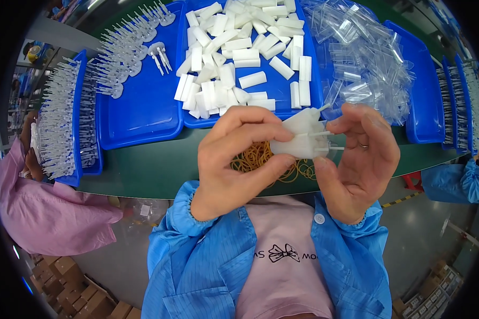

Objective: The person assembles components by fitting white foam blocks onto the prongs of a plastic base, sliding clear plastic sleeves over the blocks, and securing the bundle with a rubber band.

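Observation:
My left hand grips a small bundle of white plastic blocks from the left, fingers curled over its top. My right hand closes on the same bundle from the right, where thin white pins stick out. A ring sits on one right finger. Under both hands lies a heap of tan rubber bands on the green table.
A blue tray holds several loose white blocks. Another blue tray to its left carries clear pin parts. A pile of clear plastic sleeves lies at the back right. A person in pink sits at the left.

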### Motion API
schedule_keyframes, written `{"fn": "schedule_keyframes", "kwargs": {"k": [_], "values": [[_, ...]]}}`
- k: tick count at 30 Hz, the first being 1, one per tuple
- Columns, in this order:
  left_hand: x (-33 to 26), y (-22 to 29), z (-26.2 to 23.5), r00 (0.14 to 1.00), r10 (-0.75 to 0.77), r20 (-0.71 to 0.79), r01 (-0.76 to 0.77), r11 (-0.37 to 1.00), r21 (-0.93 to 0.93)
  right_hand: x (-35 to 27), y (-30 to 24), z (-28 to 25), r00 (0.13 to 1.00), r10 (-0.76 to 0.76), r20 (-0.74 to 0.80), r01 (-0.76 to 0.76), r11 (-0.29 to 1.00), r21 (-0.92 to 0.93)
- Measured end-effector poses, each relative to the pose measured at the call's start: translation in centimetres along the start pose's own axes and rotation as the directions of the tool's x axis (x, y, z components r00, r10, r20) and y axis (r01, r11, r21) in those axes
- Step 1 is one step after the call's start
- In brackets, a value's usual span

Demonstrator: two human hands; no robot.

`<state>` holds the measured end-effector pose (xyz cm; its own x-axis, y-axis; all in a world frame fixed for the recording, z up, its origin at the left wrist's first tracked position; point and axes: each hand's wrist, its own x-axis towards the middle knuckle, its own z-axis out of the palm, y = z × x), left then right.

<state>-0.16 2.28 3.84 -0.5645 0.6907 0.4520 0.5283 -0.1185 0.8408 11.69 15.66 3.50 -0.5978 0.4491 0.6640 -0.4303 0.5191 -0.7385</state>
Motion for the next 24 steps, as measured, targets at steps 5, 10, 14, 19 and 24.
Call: {"fn": "schedule_keyframes", "kwargs": {"k": [5, 10, 14, 19, 24], "values": [[-0.2, 0.0, 0.1, 0.994, -0.099, 0.042, 0.101, 0.994, -0.049, 0.0, 0.0, 0.1, 1.000, -0.015, -0.004, 0.015, 1.000, 0.004], [-0.2, -0.6, 0.4, 0.962, -0.268, 0.050, 0.273, 0.935, -0.228, 0.2, 0.0, 0.1, 0.999, 0.000, 0.042, 0.000, 1.000, -0.021], [-0.1, -0.7, 0.5, 0.944, -0.326, 0.044, 0.325, 0.900, -0.292, 0.4, 0.2, 0.0, 0.999, 0.001, 0.046, -0.001, 1.000, -0.011], [0.1, -0.6, 0.7, 0.995, -0.023, -0.097, 0.021, 1.000, -0.024, 0.3, 1.3, -0.1, 1.000, 0.011, -0.021, -0.010, 0.998, 0.067], [-0.3, -0.9, 1.5, 0.961, 0.256, -0.107, -0.210, 0.922, 0.325, 0.2, 1.4, 0.0, 1.000, 0.012, -0.014, -0.011, 0.999, 0.052]]}}
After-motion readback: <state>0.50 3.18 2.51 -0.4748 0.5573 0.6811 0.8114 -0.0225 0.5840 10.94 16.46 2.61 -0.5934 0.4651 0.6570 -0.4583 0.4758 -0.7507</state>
